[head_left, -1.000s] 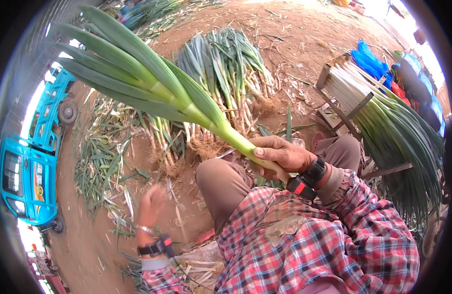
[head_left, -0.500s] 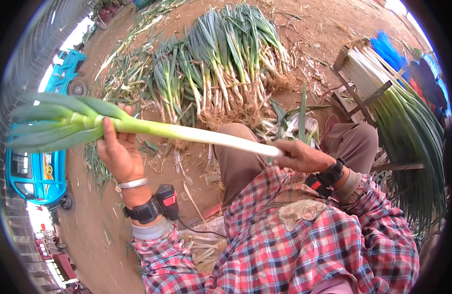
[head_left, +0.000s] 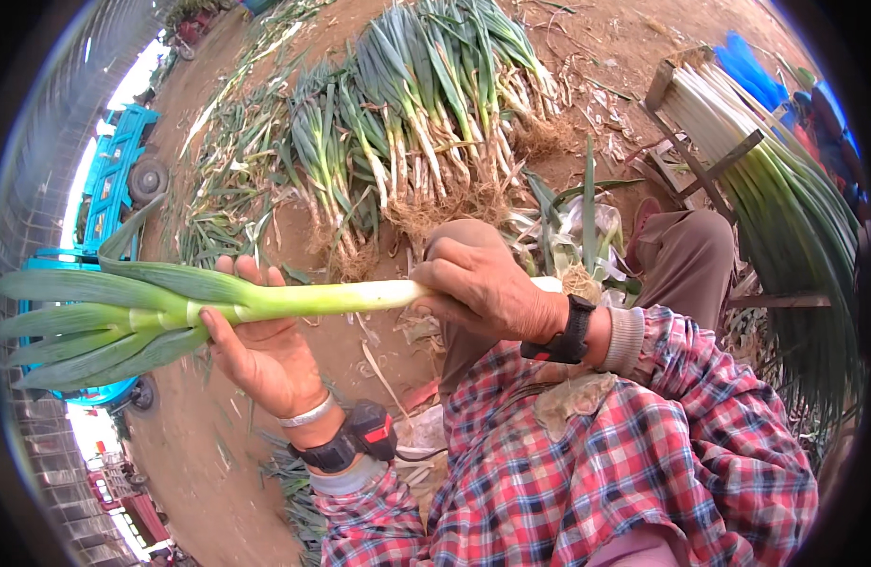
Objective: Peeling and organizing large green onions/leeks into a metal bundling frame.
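A long green onion (head_left: pixel 341 298) lies level across the view, its fan of leaves to the left and its white end to the right. My left hand (head_left: pixel 270 350) holds it where the leaves split, thumb on the near side and outstretched fingers behind. Around the white stalk are the closed fingers of my right hand (head_left: pixel 487 288). The pale butt end sticks out past the right wrist. A strap with a small black box (head_left: pixel 374 430) is on my left wrist, and a black band (head_left: pixel 572 331) is on the right.
Beyond my knees lies a row of rooted green onions (head_left: pixel 426 123), with leaf scraps (head_left: pixel 227 170) to its left. At right, a metal frame (head_left: pixel 705 175) holds cleaned green onions (head_left: pixel 776 208). A blue vehicle (head_left: pixel 119 180) stands at far left.
My right hand has slid from the white end up the stalk toward the leaves. The left hand has shifted right and nearer to me, its fingers still behind the stalk.
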Tool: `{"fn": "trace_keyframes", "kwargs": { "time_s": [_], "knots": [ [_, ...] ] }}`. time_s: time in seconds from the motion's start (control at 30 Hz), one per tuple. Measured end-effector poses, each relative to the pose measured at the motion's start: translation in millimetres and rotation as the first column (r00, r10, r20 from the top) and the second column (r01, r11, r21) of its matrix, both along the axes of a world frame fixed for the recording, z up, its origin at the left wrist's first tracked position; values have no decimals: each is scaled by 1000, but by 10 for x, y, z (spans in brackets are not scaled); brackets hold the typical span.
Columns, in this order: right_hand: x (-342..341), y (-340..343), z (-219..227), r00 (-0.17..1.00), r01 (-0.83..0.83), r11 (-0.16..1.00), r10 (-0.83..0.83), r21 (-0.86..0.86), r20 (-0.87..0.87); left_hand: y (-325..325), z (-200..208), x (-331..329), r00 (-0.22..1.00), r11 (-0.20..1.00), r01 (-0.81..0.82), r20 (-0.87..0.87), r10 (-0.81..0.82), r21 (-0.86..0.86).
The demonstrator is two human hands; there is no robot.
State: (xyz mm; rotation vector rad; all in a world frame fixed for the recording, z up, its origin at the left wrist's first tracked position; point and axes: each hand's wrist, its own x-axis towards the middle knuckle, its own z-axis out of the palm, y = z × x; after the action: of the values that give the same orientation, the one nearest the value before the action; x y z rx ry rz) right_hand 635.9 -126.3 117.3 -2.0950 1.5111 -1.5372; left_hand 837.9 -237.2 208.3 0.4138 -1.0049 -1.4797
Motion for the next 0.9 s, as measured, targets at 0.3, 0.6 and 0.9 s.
{"fn": "trace_keyframes", "kwargs": {
  "time_s": [0.3,0.6,0.9],
  "knots": [
    [-25,-186,-185,927,7,944,-130,331,351,-107,5,-129,995,997,71,-76,-67,40],
    [160,-175,65,992,-46,969,73,244,-103,-125,3,-224,1000,1000,-13,9,13,7],
    [-728,43,-335,825,119,794,-413,597,385,-439,247,158,999,996,-35,-21,33,-88]
  ]
}}
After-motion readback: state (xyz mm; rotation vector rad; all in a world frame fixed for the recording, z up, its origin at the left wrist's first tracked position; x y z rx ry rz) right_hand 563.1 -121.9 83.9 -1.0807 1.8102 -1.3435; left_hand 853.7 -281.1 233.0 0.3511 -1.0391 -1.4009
